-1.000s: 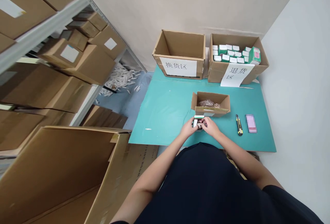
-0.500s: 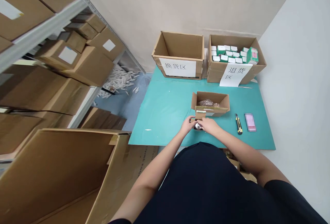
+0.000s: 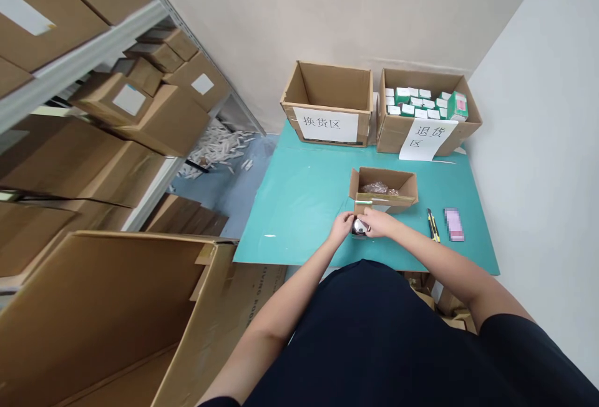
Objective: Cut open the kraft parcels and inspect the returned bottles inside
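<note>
Both my hands meet over a small white and dark item (image 3: 359,227) at the near middle of the teal table (image 3: 299,201). My left hand (image 3: 342,226) grips its left side with curled fingers. My right hand (image 3: 380,222) is closed on its right side and top. What the item is stays too small to tell. Just beyond my hands stands a small open cardboard box (image 3: 384,188) with crinkled plastic wrap inside.
A yellow-black utility knife (image 3: 432,225) and a small pink item (image 3: 453,225) lie to the right. At the back stand an empty labelled carton (image 3: 328,105) and a labelled carton (image 3: 425,115) with several green-white boxes. Shelves of cartons (image 3: 116,95) and a big open carton (image 3: 116,313) are at my left.
The item's raised tan flap from half a second ago is no longer up; my hands have closed lower around it. The view shifted slightly.
</note>
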`<state>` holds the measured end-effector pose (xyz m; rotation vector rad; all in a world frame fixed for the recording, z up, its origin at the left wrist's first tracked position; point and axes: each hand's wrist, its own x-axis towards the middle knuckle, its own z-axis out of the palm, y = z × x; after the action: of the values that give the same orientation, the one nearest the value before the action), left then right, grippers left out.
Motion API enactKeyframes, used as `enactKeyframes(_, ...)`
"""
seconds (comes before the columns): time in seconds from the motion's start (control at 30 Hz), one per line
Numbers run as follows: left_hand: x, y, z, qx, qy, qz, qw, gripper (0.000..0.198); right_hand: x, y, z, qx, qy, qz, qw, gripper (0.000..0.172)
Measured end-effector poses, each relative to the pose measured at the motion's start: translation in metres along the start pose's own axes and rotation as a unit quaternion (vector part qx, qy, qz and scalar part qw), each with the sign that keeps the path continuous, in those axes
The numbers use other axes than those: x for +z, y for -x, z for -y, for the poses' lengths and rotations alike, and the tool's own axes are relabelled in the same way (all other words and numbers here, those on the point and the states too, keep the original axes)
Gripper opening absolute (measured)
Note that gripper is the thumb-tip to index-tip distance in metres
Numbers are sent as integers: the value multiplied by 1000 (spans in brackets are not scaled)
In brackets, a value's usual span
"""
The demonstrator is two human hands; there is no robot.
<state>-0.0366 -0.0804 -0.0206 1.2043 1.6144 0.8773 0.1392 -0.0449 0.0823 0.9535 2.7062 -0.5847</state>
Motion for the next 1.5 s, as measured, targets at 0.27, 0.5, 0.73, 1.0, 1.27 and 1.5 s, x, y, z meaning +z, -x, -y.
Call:
enactKeyframes(0.27, -5, 0, -8, -6, 20, -7, 1000, 24, -60, 37, -2, -6, -257, -209, 944, 50)
enactKeyframes(0.5, -15, 14, -21, 0, -23, -16, 1000, 33, -93, 69, 0, 39, -546, -397, 736, 71)
enactKeyframes(0.73, -53, 57, -73, 189, -99, -100, 972, 49, -95, 73, 20, 67, -587, -439, 677, 69)
enactKeyframes(1.0, -40, 86, -141, 209, -40, 48, 976, 97, -96, 59, 60, 50, -661, -438, 607, 70)
enactKeyframes(1.27, -61, 91, -157, 39, 262, 357, 896, 107, -115, 78, 48, -87, -704, -213, 672, 85)
enactKeyframes(1.5, -47, 92, -158, 110, 179, 180, 961, 94, -109, 64, 63, 40, -703, -346, 620, 70)
